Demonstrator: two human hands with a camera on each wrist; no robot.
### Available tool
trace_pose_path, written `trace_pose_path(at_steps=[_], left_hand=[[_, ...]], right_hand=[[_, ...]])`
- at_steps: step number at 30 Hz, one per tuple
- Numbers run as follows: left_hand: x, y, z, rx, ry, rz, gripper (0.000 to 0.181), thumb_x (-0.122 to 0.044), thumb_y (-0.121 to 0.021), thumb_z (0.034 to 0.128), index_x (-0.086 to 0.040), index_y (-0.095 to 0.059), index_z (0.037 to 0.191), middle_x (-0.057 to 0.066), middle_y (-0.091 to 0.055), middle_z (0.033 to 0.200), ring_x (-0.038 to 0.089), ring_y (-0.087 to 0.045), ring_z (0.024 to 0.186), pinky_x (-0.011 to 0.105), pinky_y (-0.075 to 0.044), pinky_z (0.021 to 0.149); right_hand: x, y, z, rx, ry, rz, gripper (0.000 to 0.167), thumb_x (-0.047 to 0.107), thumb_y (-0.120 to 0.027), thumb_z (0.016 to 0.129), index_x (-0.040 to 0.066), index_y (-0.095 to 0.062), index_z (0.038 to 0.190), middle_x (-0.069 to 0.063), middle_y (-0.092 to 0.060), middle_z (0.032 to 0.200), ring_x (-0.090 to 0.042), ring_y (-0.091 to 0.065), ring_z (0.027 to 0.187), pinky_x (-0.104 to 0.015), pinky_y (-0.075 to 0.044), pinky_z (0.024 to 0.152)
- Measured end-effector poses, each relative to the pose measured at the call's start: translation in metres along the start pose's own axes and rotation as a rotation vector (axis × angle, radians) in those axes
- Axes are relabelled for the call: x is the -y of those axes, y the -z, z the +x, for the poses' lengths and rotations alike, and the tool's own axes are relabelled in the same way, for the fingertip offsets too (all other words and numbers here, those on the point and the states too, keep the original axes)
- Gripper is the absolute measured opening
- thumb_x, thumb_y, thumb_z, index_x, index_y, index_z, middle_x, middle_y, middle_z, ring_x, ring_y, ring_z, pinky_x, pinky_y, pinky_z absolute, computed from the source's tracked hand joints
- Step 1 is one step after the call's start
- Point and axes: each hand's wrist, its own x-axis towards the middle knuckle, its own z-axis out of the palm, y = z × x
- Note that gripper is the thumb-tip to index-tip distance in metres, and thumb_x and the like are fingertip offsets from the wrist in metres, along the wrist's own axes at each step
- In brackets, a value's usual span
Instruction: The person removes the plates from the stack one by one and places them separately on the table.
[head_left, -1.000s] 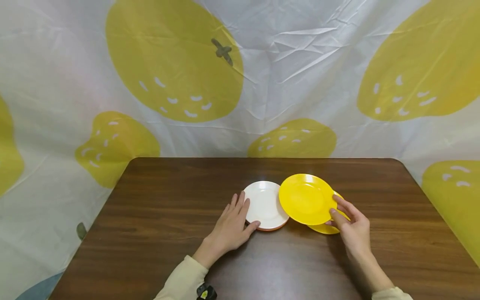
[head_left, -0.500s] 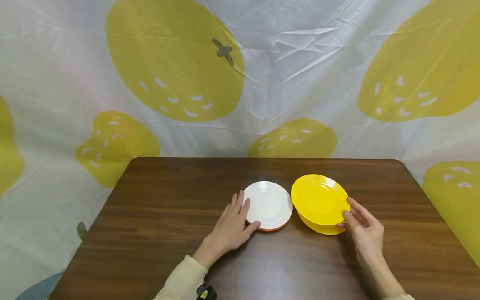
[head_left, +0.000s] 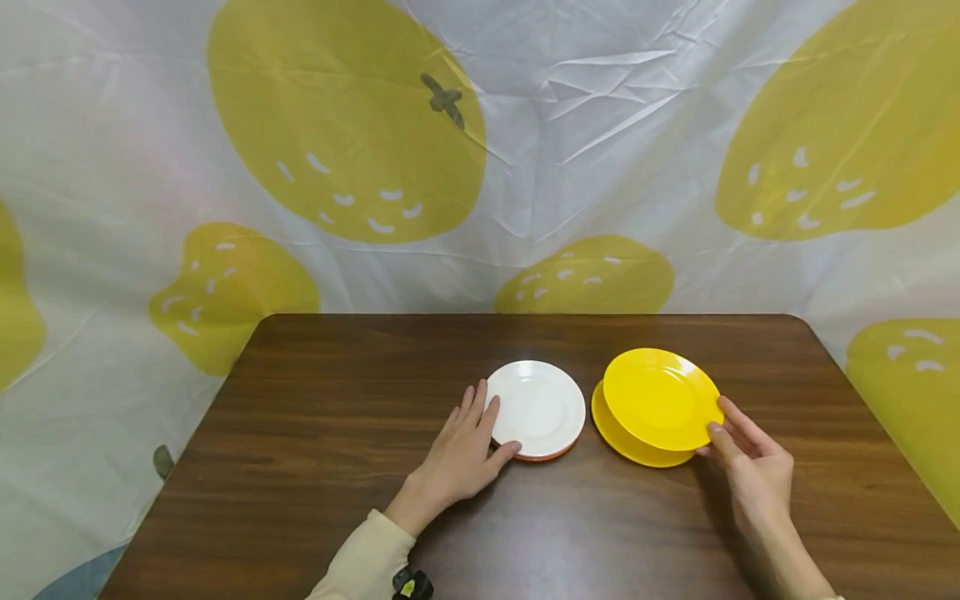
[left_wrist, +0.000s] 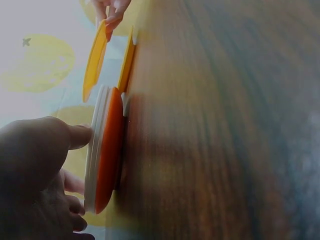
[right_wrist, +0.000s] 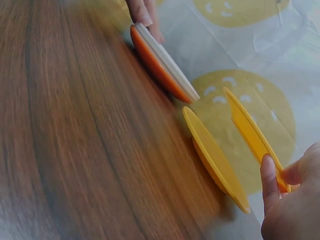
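White plates (head_left: 537,408) lie stacked on an orange plate (left_wrist: 109,155) near the middle of the table. My left hand (head_left: 459,454) rests against the left side of this stack, its fingers fairly straight and its thumb on the near rim. To the right, my right hand (head_left: 756,467) pinches the right rim of a yellow plate (head_left: 660,400) between thumb and fingers. That plate is held tilted above a second yellow plate (right_wrist: 215,155), which lies on the table; a gap between the two shows in the right wrist view. The held plate hides much of the lower one in the head view.
The dark wooden table (head_left: 337,383) has a rounded far edge. Behind it hangs a white cloth (head_left: 525,167) printed with yellow fruit. A black device (head_left: 412,583) sits by my left wrist.
My right hand has carried the yellow plate rightward, from overlapping the white plates to above the lower yellow plate. My left hand has stayed at the stack.
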Motion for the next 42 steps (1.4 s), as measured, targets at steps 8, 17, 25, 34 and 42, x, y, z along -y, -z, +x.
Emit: trace_pose_path(at_steps=[8,17,25,34,42], left_hand=[[0.001,0.000,0.000,-0.006,-0.004,0.001,0.076,-0.049,-0.051,0.1029,0.001,-0.032,0.157,0.022,-0.011,0.169,0.042,-0.012,0.156,0.056,-0.024,0.124],[0.001,-0.001,0.000,-0.002,-0.008,-0.001,0.077,-0.050,-0.051,0.1028,0.000,-0.031,0.157,0.022,-0.010,0.169,0.042,-0.011,0.156,0.056,-0.024,0.123],[0.002,-0.001,0.000,0.008,0.008,0.002,0.078,-0.051,-0.051,0.1023,-0.001,-0.030,0.158,0.020,-0.008,0.170,0.040,-0.010,0.157,0.055,-0.023,0.124],[0.004,-0.001,0.000,-0.006,-0.007,-0.007,0.077,-0.051,-0.051,0.1024,-0.001,-0.031,0.157,0.021,-0.010,0.169,0.042,-0.012,0.156,0.057,-0.025,0.123],[0.003,0.000,-0.002,0.002,0.000,-0.004,0.078,-0.052,-0.050,0.1025,-0.002,-0.030,0.158,0.019,-0.008,0.170,0.041,-0.010,0.156,0.056,-0.023,0.124]], right_hand=[[0.002,0.014,0.003,-0.049,-0.014,0.057,0.044,-0.009,-0.068,0.090,0.008,-0.069,0.130,0.004,-0.078,0.095,-0.008,-0.071,0.073,-0.022,-0.060,0.062],[0.004,0.035,0.006,-0.078,-0.012,0.093,0.044,-0.010,-0.068,0.089,0.010,-0.071,0.128,0.003,-0.077,0.092,-0.009,-0.072,0.073,-0.023,-0.060,0.061],[0.007,0.047,0.009,-0.110,-0.020,0.150,0.042,-0.014,-0.066,0.089,0.011,-0.075,0.121,0.001,-0.077,0.088,-0.010,-0.072,0.071,-0.024,-0.060,0.060],[0.010,0.059,0.012,-0.145,-0.040,0.145,0.042,-0.011,-0.068,0.089,0.013,-0.074,0.122,0.001,-0.076,0.087,-0.008,-0.072,0.073,-0.024,-0.060,0.060],[0.012,0.072,0.015,-0.195,-0.051,0.172,0.042,-0.013,-0.069,0.087,0.013,-0.076,0.118,0.001,-0.075,0.085,-0.008,-0.069,0.073,-0.025,-0.060,0.059]])
